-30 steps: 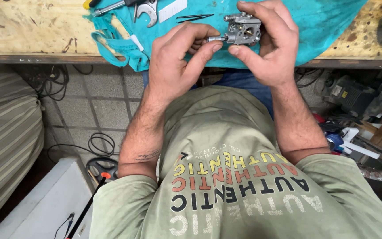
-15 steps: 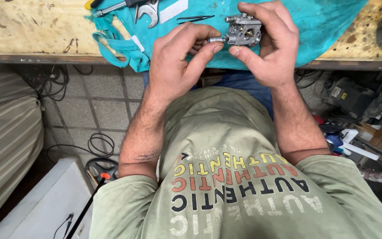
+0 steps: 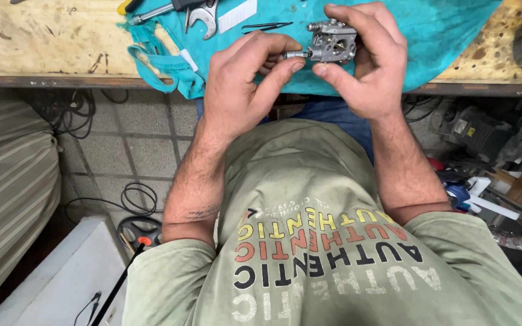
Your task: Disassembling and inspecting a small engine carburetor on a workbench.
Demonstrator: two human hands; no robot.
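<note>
Cast metal, small and rigid, the carburetor body (image 3: 332, 43) is sitting above the counter (image 3: 43, 42); right hand (image 3: 364, 66) is clasping its block, left hand (image 3: 243, 90) pinching its protruding fitting (image 3: 295, 54).

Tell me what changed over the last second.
Nothing visibly moved. The right hand grips the small grey metal carburetor as before; the left hand pinches the short metal pin at its side. The teal cloth and the steel wrench lie unchanged.

left hand (image 3: 243, 84) fingers shifted slightly on carburetor (image 3: 331, 43) screw
</note>
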